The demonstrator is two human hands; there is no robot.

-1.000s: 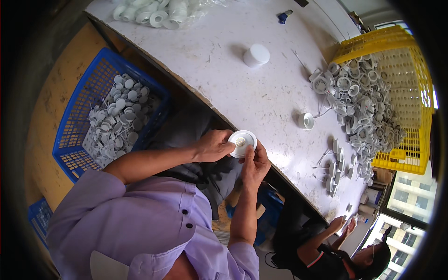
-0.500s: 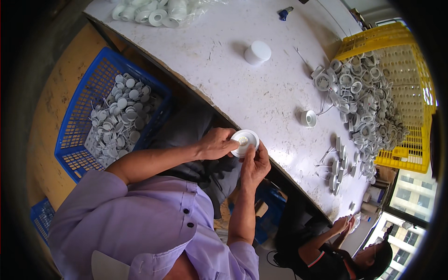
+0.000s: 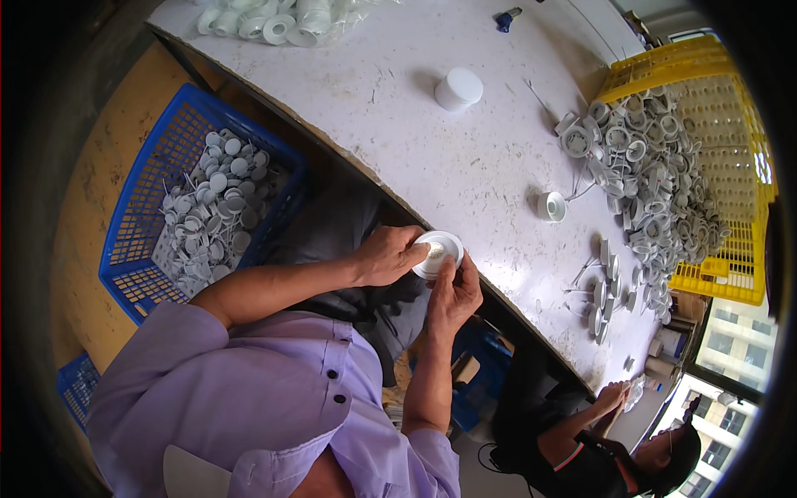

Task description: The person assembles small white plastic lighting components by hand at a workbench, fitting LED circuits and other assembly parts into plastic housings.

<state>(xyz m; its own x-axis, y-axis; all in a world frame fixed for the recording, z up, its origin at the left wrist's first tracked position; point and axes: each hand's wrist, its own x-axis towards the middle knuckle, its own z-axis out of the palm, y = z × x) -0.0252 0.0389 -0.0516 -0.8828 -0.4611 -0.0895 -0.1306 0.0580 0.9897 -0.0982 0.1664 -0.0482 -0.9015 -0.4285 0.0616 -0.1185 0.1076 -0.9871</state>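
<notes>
At the table's near edge both my hands hold a small white round light fitting (image 3: 449, 243). It is ring-shaped, with a pale yellowish dotted disc in its middle. My left hand (image 3: 387, 257) grips its left side, the thumb reaching over the rim toward the disc. My right hand (image 3: 456, 297) closes on the lower right side, with the thumb on the rim and the fingers behind, partly hidden. On the table nearby stand a white cup-shaped housing (image 3: 551, 207) and a white round lidded tub (image 3: 459, 90).
A blue basket (image 3: 124, 241) of grey-white discs with wires sits at left. At right a tipped yellow crate (image 3: 730, 286) spills wired round parts over the white table (image 3: 390, 108). A plastic bag (image 3: 336, 15) of white rings lies at the back. Another person (image 3: 581, 448) works at lower right.
My hands and the light fitting stay nearly in place, with only a slight shift. The other person's hands have moved a little.
</notes>
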